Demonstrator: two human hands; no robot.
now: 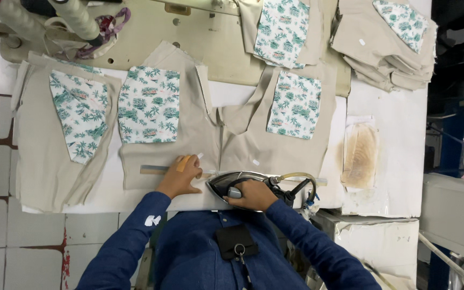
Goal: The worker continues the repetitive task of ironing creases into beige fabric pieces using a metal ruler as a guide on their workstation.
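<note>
My right hand [253, 194] grips the handle of a steam iron [236, 181] that rests on the lower edge of a beige garment piece [210, 137]. That piece carries two green-and-white leaf-print pockets, one on the left [149, 105] and one on the right [295, 105]. My left hand [181, 177] lies flat on the hem just left of the iron, on a long ruler [154, 169] laid along the hem. One finger has a bandage.
Another beige panel with a print pocket [79, 115] lies at the left. Stacks of similar pieces sit at the top [285, 29] and top right [388, 43]. A scorched iron rest [360, 156] is at the right. Thread cones [76, 16] stand top left.
</note>
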